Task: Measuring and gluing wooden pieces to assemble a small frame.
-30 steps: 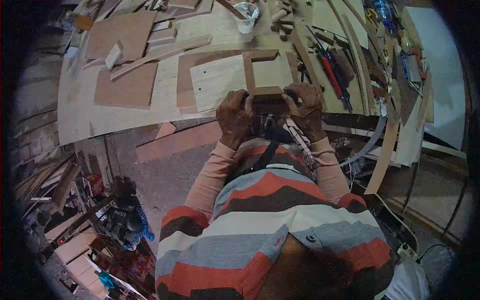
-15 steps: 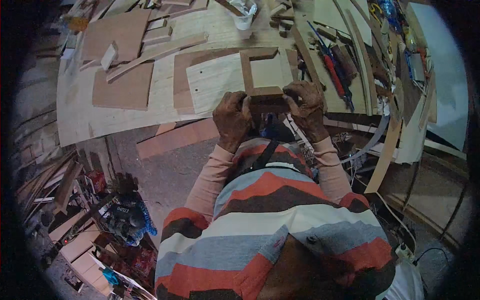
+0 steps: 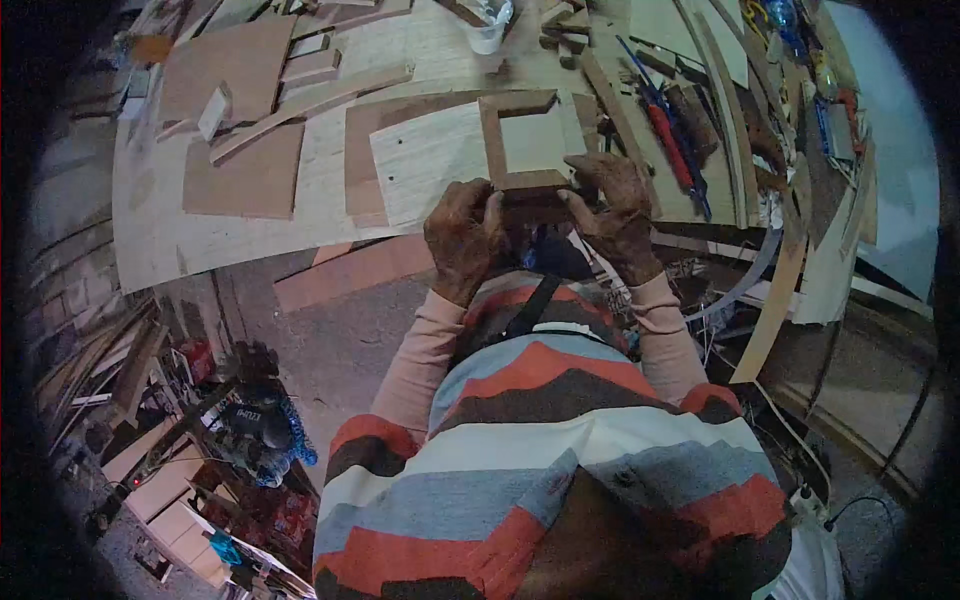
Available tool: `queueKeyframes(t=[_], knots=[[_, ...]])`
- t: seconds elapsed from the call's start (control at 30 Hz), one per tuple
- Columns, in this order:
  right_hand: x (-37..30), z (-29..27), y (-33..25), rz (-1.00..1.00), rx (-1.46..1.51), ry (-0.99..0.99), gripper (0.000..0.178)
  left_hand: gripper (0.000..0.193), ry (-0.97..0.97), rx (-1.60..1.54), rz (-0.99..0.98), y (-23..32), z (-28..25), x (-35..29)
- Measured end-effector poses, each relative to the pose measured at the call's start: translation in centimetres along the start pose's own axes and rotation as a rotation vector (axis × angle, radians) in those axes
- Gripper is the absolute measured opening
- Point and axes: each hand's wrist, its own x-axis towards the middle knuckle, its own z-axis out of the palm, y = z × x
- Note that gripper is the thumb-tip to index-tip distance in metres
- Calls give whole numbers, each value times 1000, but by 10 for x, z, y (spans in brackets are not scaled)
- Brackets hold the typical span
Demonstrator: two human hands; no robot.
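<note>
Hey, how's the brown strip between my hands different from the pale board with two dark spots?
The brown strip is dark and narrow; the pale board is light and broad. The strip sits between your left hand and right hand, while the board lies flat on the worktable, left of the strip. The board shows two dark spots; I can't make out any on the strip. Both look wooden.
</note>
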Motion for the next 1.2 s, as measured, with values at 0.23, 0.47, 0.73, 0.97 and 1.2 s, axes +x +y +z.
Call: queueKeyframes(t=[0.23, 0.47, 0.73, 0.97, 1.2], knots=[[9, 13, -6, -207, -44, -44, 20, 12, 44, -19, 13, -2, 1, -1], [3, 23, 6, -197, -2, -76, 23, 11, 33, 18, 25, -1, -1, 0], [5, 17, 0, -205, 32, -88, 30, 11, 27, -65, -12, -6, 2, -3], [-2, 27, 13, -64, 80, -156, 35, 13, 24, -8, 7, -7, 4, -3], [2, 25, 1, -78, -57, -145, 36, 9, 51, 44, 66, -5, 2, -3]])
